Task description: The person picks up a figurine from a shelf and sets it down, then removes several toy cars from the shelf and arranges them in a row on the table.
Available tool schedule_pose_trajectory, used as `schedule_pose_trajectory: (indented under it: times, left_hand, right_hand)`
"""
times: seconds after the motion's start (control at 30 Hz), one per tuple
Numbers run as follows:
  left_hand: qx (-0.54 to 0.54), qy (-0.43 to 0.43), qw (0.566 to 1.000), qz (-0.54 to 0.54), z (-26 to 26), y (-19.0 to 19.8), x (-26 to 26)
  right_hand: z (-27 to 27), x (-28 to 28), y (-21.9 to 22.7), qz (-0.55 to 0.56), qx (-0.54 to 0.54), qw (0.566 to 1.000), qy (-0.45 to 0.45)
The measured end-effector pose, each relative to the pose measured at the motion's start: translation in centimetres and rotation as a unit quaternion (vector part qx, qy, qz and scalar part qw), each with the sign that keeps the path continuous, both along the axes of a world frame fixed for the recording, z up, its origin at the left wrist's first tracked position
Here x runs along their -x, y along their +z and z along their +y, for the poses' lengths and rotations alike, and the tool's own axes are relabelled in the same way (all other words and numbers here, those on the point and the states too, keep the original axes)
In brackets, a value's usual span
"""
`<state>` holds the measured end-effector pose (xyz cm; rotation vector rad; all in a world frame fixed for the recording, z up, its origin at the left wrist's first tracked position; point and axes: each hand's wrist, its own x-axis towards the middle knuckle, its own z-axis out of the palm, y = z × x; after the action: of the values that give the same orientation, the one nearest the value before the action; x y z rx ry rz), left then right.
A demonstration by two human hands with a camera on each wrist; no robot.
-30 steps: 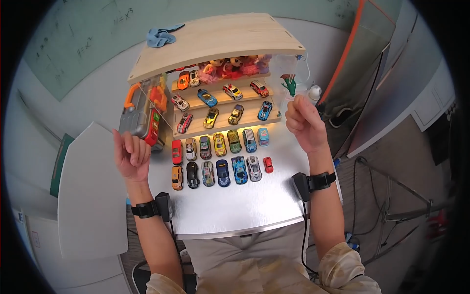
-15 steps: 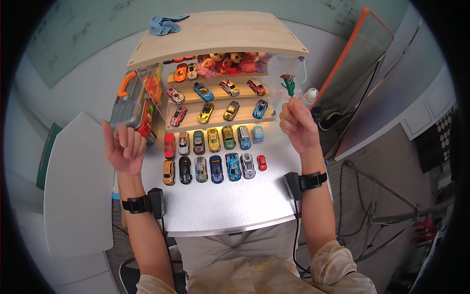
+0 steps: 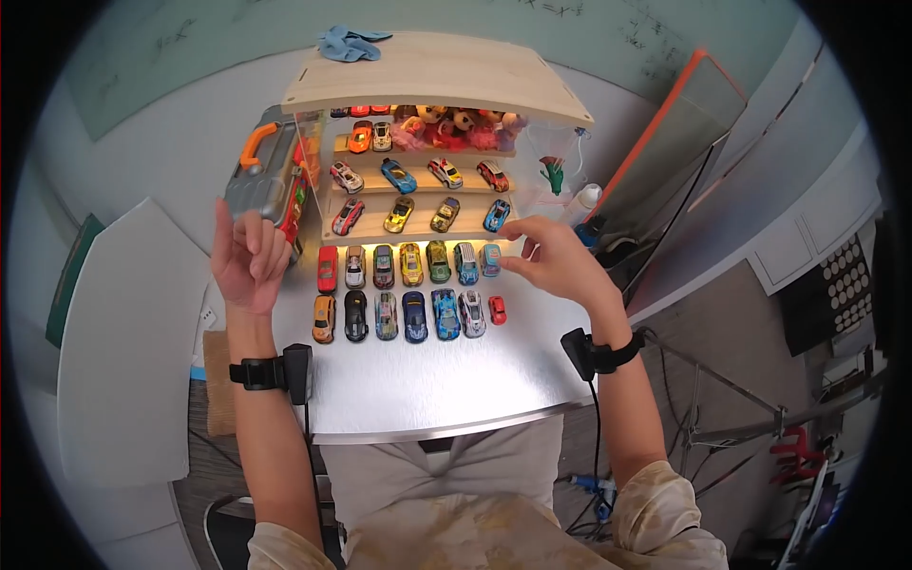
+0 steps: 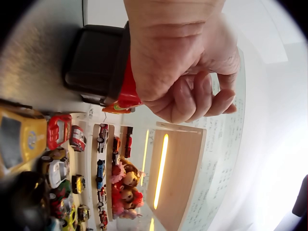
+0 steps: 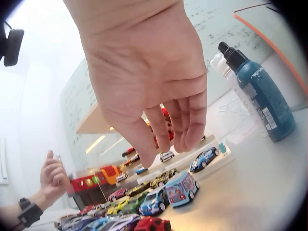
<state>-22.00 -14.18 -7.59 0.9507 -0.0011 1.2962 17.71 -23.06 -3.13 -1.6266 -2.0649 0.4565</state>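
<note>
My right hand (image 3: 565, 266) is at the right end of the back row of toy cars, thumb and fingers apart, holding nothing. Its thumb tip is beside a small light-blue van (image 3: 490, 260); in the right wrist view the hand (image 5: 149, 72) hangs above the van (image 5: 182, 188) with a gap between them. A small red car (image 3: 498, 310) stands in front of the van. Off the left side of the rows, my left hand (image 3: 250, 261) is raised with loosely curled fingers and nothing in them, also visible in the left wrist view (image 4: 183, 72).
Two rows of cars stand on the metal table (image 3: 427, 389). Behind them a lit wooden shelf (image 3: 366, 203) bears more cars and dolls. A grey case (image 3: 271, 176) with an orange handle is at the left; a blue spray bottle (image 5: 269, 101) stands at the right.
My right hand has come down and inward to the light-blue van, and its thumb and fingers have parted. The left hand stays raised, loosely curled. The head view has shifted.
</note>
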Motion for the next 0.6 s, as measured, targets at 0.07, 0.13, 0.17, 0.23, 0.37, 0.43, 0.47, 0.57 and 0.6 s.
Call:
schedule_pose_trajectory:
  times: [0.07, 0.13, 0.17, 0.23, 0.37, 0.43, 0.47, 0.57, 0.6]
  left_hand:
    - [0.008, 0.007, 1.000, -0.003, -0.1, 0.1, 0.0]
    - [0.014, 0.006, 1.000, -0.009, -0.1, 0.2, 0.0]
    - [0.014, 0.006, 1.000, -0.008, -0.1, 0.2, 0.0]
    - [0.013, 0.005, 1.000, -0.007, 0.0, 0.1, 0.0]
    - [0.019, 0.016, 1.000, -0.004, 0.1, 0.0, 0.1]
    - [0.022, 0.014, 1.000, -0.006, 0.1, -0.1, 0.0]
    - [0.025, 0.016, 1.000, -0.007, 0.1, 0.0, 0.0]
    - [0.029, 0.021, 0.999, -0.005, -0.1, 0.2, -0.2]
    - [0.027, 0.021, 0.999, -0.003, -0.2, 0.3, -0.2]
  right_hand:
    - [0.2, 0.4, -0.6, -0.016, 0.009, 1.000, 0.014]
    - [0.6, 0.6, -1.5, -0.032, 0.011, 0.999, 0.029]
    - [0.9, 0.6, -1.9, -0.041, 0.008, 0.998, 0.035]
    - [1.4, 0.5, -2.7, -0.063, 0.005, 0.997, 0.038]
    - [1.6, 0.9, -2.3, -0.083, 0.042, 0.996, -0.002]
    - [1.4, 0.8, -1.5, -0.084, 0.057, 0.995, -0.024]
    - [1.4, 0.3, -1.1, -0.089, 0.054, 0.994, -0.031]
    - [1.6, -1.1, -0.9, -0.114, 0.047, 0.992, -0.037]
    - [1.7, -1.4, -1.0, -0.124, 0.044, 0.991, -0.036]
